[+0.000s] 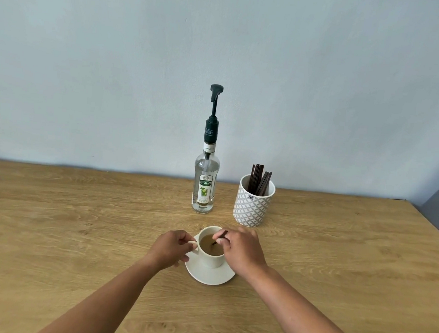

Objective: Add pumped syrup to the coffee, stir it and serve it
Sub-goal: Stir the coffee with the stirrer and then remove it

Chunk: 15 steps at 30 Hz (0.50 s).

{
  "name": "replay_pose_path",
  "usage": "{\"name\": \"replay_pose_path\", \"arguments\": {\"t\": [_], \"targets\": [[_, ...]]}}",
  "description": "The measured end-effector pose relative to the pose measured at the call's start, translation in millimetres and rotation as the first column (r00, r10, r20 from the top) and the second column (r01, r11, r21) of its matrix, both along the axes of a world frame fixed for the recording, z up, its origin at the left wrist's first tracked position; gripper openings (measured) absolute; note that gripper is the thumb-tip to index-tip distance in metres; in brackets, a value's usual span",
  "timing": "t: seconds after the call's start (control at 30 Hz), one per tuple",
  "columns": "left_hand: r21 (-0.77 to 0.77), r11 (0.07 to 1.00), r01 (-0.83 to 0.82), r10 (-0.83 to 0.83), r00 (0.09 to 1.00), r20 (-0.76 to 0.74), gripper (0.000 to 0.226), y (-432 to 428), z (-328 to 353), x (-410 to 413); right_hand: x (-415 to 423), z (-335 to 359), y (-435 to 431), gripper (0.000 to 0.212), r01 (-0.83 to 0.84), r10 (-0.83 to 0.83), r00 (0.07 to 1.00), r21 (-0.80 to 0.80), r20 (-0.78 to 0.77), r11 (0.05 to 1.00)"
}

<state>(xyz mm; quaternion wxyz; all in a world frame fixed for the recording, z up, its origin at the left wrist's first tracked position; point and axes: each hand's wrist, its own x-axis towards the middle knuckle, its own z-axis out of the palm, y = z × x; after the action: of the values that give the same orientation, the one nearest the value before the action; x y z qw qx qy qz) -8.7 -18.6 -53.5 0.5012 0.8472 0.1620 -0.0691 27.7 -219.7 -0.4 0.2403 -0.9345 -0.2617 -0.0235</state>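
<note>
Two bare forearms reach in from the bottom edge, from about 7 and 5 o'clock, and meet at a white cup point(209, 255) standing on a white saucer point(211, 275) just below the middle of the wooden table point(50, 232).

The left hand point(171, 248) sits at the cup's 9 o'clock side, fingers curled and pressed together on the handle point(192, 243); its lower fingers lie against the saucer's near-left rim. The right hand point(243, 248) is at the cup's 3 o'clock, partly over the rim, with thumb and fingertips pinching the upper end of a dark stirrer point(219, 238). The stirrer slants down from the pinch toward 8 o'clock, and its lower end dips into the light brown coffee point(210, 246) near the middle of the cup. So the cup lies between the two hands, held on the left and with the stirrer entering from the right.

Farther off, at about 12 o'clock from the cup and well apart from it, the clear syrup bottle point(204, 185) stands upright with a green label and a dark pump point(214, 105) raised on its neck. At about 1 o'clock, near the bottle's right, a patterned white pot point(252, 205) holds a bunch of spare dark sticks point(258, 180) that lean out of its mouth. Behind both runs a pale blue wall point(116, 66).
</note>
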Motion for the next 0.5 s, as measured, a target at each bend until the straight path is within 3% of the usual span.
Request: {"name": "replay_pose_path", "arguments": {"t": [0.17,0.37,0.5], "targets": [[0.012,1.000,0.004,-0.004,1.000,0.003,0.004,-2,2,-1,0,1,-2,0.013,0.020,-0.019,0.998,-0.019,0.052,1.000],[-0.030,0.999,-0.013,0.015,0.996,0.083,0.013,-1,-4,-6,-2,0,5,0.016,0.007,-0.004,0.999,0.061,-0.051,0.998],[0.033,0.991,-0.130,0.123,0.978,0.170,0.019,5,-12,-12,-2,-2,4,0.019,0.016,-0.016,1.000,-0.001,-0.018,1.000]]}}
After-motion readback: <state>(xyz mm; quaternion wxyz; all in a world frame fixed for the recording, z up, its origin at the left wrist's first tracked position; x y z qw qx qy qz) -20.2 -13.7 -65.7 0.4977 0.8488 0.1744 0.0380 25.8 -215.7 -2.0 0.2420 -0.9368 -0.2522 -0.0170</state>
